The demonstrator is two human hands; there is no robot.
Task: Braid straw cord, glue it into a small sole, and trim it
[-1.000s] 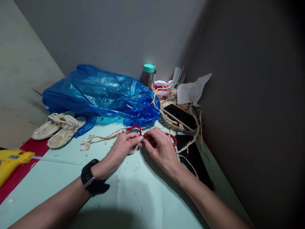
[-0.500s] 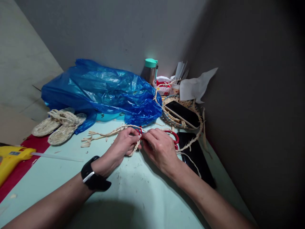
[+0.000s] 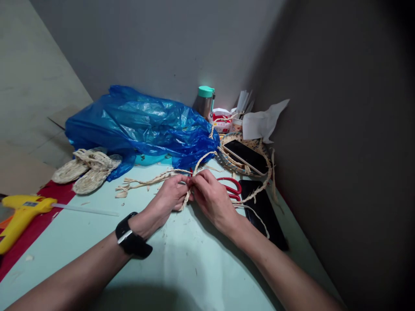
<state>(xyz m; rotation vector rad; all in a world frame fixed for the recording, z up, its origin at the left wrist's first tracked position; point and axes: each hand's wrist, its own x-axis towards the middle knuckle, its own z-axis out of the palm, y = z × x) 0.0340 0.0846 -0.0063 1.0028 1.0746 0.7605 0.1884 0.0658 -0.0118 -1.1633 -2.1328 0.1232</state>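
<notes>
Both hands meet over the pale green table (image 3: 181,259), pinched on a braided straw cord (image 3: 152,179). My left hand (image 3: 168,199), a black watch on its wrist, grips the cord from the left with curled fingers. My right hand (image 3: 210,199) pinches the same braid just to the right; a loose strand loops up from between the fingertips. The cord trails left across the table to a frayed end. Red-handled scissors (image 3: 231,188) lie right behind my right hand, partly hidden by it.
A crumpled blue plastic bag (image 3: 139,125) fills the back. Two small woven straw slippers (image 3: 87,170) lie at its left. A yellow glue gun (image 3: 22,211) sits at the far left. A woven basket (image 3: 227,162) holds a phone (image 3: 246,156); another dark phone (image 3: 264,211) lies beside it. A teal-lidded bottle (image 3: 204,101) stands at the wall.
The hands have closed together on the braid, and a loose strand now arcs up behind them. The scissors' red handles show more to the right of my right hand.
</notes>
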